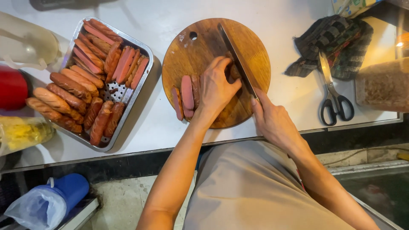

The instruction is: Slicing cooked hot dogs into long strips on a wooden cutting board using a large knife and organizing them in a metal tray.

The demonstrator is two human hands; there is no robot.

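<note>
Two hands share the round wooden board (200, 47): your left hand (217, 87) presses flat on a sausage (233, 70) to steady it, beside cut halves (186, 93), while your right hand (272, 121) grips the long knife (238, 59), blade laid along the sausage for a lengthwise split.

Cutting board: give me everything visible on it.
The cutting board is round, brown, worn wood, with a small hole near its far edge. It lies flat on the white counter, right of the metal tray. Sausage halves lie on it; the left hand presses there, and the knife crosses it.
</note>
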